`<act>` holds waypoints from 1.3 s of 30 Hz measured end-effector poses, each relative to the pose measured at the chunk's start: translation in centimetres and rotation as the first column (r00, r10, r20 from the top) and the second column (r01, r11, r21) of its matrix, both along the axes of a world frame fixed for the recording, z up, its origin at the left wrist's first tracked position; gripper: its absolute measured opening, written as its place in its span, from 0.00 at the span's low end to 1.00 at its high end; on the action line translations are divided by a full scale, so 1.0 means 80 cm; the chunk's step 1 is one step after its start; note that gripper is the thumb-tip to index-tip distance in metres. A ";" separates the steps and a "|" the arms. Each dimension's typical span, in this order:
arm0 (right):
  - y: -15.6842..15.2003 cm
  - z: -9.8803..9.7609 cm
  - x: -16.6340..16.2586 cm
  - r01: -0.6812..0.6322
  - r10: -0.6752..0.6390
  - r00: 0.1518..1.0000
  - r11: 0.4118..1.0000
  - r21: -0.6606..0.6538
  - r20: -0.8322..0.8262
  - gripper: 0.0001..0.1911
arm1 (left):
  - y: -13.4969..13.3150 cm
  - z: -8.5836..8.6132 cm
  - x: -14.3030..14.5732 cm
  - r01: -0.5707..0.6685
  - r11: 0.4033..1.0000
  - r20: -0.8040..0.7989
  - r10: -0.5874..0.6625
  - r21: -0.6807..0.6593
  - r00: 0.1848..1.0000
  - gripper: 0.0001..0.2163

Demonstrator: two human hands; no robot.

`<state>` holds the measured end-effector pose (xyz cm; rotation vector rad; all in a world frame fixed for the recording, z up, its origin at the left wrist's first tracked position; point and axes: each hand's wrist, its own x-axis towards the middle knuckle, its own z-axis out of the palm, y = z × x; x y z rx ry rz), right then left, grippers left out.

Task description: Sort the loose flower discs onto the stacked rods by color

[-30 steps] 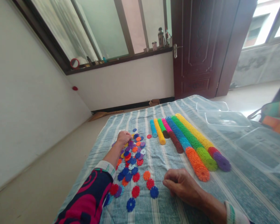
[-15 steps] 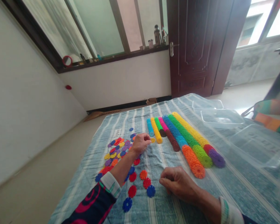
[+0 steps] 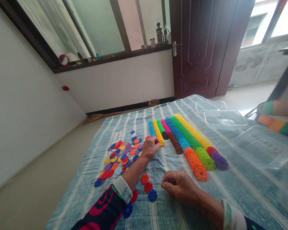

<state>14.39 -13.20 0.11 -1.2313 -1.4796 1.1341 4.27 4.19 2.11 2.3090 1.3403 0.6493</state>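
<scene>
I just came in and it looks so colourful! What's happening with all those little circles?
A person's left hand is at the near end of a short yellow row of discs; whether it grips one is hidden. The curled right hand is near three discs. Other colourful rows lie beside the yellow one, and many loose discs are scattered on the left.

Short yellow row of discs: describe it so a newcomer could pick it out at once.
On the striped cloth, rows of discs lie right of a loose pile. By the left hand, the short yellow row starts, between a light blue row and a green row with a dark end. It is yellow throughout; the long yellow row ends in red and purple.
</scene>
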 end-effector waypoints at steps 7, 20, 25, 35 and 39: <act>0.000 -0.002 0.001 -0.002 0.002 1.000 1.000 0.014 0.013 0.08 | -0.006 -0.006 0.001 -0.065 0.997 -0.081 0.068 0.033 0.994 0.07; -0.005 0.000 0.001 -0.038 0.039 0.998 0.999 -0.026 0.039 0.09 | -0.010 -0.003 -0.021 -0.076 0.995 -0.093 0.081 0.056 0.992 0.04; -0.007 0.000 0.001 -0.042 0.044 0.997 0.998 -0.042 0.063 0.10 | 0.017 0.017 -0.096 -0.237 0.964 -0.227 0.260 0.123 0.939 0.04; -0.007 -0.006 0.003 -0.036 0.040 0.995 0.998 -0.045 0.095 0.10 | 0.057 0.038 -0.209 -0.411 0.905 -0.470 0.412 0.110 0.780 0.08; -0.007 -0.006 0.003 -0.035 0.040 0.993 0.998 -0.047 0.109 0.10 | 0.054 0.039 -0.203 -0.380 0.922 -0.530 0.357 0.069 0.769 0.11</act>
